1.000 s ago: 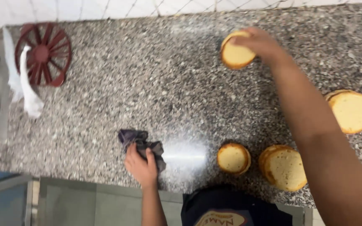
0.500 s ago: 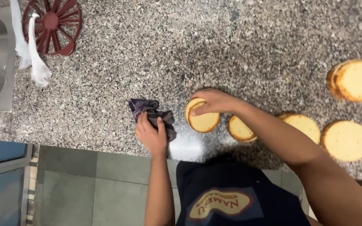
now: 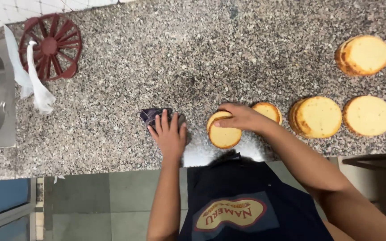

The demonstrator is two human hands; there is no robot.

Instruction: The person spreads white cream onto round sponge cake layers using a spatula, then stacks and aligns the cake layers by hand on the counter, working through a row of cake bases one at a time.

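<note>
The right hand [image 3: 240, 118] grips a small round golden sponge cake [image 3: 223, 133], flat-topped, on the counter [image 3: 166, 58].
</note>
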